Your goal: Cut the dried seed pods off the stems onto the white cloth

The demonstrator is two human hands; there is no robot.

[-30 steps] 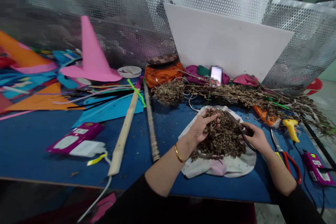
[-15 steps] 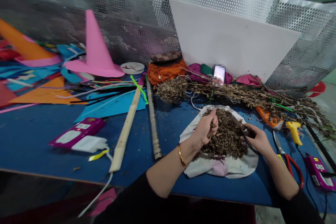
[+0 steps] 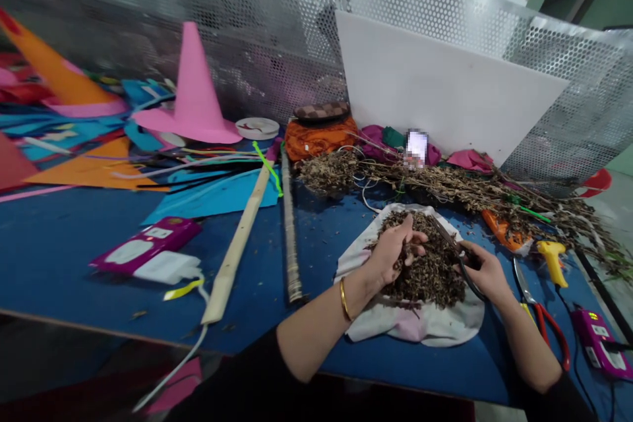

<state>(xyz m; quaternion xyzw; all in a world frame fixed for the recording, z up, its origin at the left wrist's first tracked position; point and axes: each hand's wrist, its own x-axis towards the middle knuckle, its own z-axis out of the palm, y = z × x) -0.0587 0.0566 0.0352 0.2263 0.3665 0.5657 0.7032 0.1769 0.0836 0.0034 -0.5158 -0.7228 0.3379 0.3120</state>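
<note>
A heap of dried brown plant bits (image 3: 430,267) lies on a white cloth (image 3: 420,323) on the blue table (image 3: 59,264). My left hand (image 3: 393,254) rests in the heap with its fingers curled around some of the bits. My right hand (image 3: 487,270) sits at the heap's right edge and grips black scissors (image 3: 457,254), whose blades point up over the pile. A gold bangle (image 3: 343,299) circles my left wrist.
Dried branches (image 3: 469,188) stretch behind the cloth. Red-handled scissors (image 3: 537,303), a yellow glue gun (image 3: 551,257) and a magenta device (image 3: 601,343) lie at the right. Two long sticks (image 3: 289,231), a magenta box (image 3: 146,247), pink and orange cones and coloured sheets fill the left. A white board (image 3: 445,89) leans on perforated metal.
My left hand shifted within the heap and its fingers spread a little over the bits. The right hand stayed on the scissors. The camera view drifted slightly left.
</note>
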